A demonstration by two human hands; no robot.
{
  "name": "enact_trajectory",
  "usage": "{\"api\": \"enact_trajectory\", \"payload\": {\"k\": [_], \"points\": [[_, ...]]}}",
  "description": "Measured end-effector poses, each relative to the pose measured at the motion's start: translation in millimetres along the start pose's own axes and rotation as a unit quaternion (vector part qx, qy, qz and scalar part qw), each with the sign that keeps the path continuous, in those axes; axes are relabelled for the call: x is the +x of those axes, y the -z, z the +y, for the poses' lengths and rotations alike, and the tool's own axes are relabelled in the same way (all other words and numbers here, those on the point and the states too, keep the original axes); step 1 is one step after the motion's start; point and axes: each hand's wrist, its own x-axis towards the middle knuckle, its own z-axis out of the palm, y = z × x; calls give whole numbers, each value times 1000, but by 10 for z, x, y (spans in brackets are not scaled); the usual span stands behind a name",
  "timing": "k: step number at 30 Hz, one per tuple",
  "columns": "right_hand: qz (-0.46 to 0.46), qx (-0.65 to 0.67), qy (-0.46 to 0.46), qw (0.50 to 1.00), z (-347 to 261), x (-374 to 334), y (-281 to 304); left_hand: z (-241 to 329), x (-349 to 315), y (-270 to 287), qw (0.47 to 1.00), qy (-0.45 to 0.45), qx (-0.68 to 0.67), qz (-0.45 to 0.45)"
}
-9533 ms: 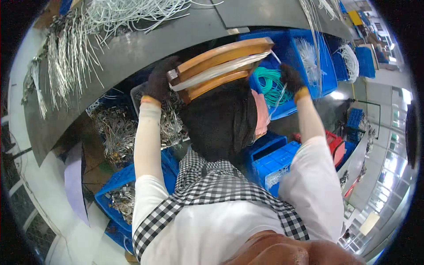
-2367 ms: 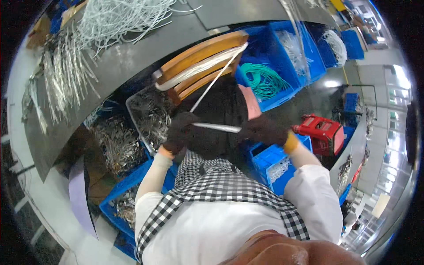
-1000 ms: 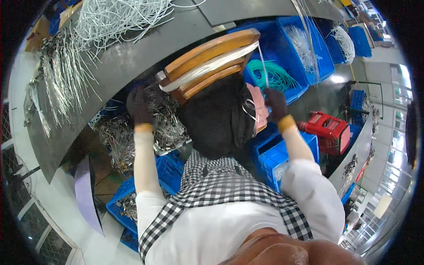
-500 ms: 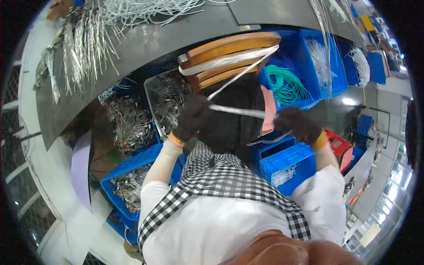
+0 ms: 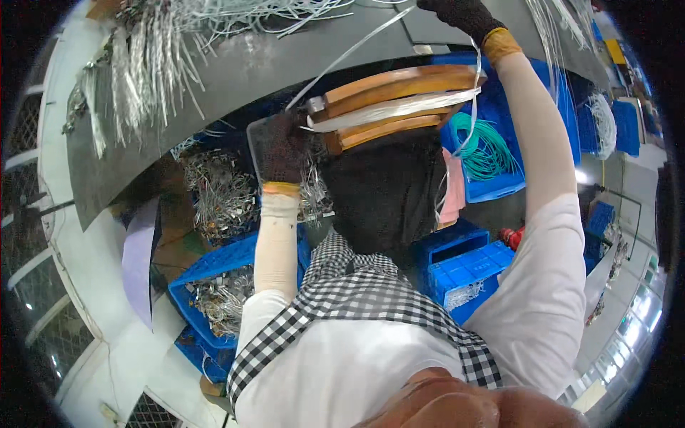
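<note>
A wooden chair back (image 5: 399,87) with curved slats stands in front of me, a bundle of white strap (image 5: 399,110) wound along it. My left hand (image 5: 284,146), in a dark glove, is beside its left end, closed where a strand of the strap meets it; its fingers are hard to make out. From there the strand runs taut up to my right hand (image 5: 460,18), also dark-gloved and raised over the grey table. The right fingers are closed on the strap, and a loose length hangs past the chair back's right end. Black cloth (image 5: 385,185) lies below the slats.
White and silvery strands (image 5: 153,64) lie on the grey table (image 5: 285,68). A blue bin with green cords (image 5: 485,146) stands to the right. Bins of metal-ended pieces (image 5: 217,192) are at left. Blue crates (image 5: 471,267) sit near my right side.
My right hand has swung up and away, from the right side to above the table, drawing the strap along. My left hand has moved slightly forward and left, to the chair back's left end.
</note>
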Motion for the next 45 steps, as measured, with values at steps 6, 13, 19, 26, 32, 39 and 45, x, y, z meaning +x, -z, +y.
{"api": "enact_trajectory", "payload": {"k": [6,13,19,26,32,39,45], "points": [[-82,-508,100,852,1892,-980,299,-120,421,-238,990,-2,-49,-129],[70,-281,-53,956,1712,-3563,-1122,54,10,-8,994,41,44,90],[5,9,-27,1000,-159,-3869,-1938,983,-699,-670,973,-225,-9,-50],[-196,19,119,973,-171,-3547,-735,852,-730,-426,949,-156,-184,-202],[-77,38,-40,996,-417,-2035,19,372,-504,168,995,-18,94,19],[-20,-139,-57,988,391,-230,107,-155,333,-182,998,-35,35,-30],[-37,-470,35,881,2313,-1426,208,-418,495,-293,981,-156,57,-99]]}}
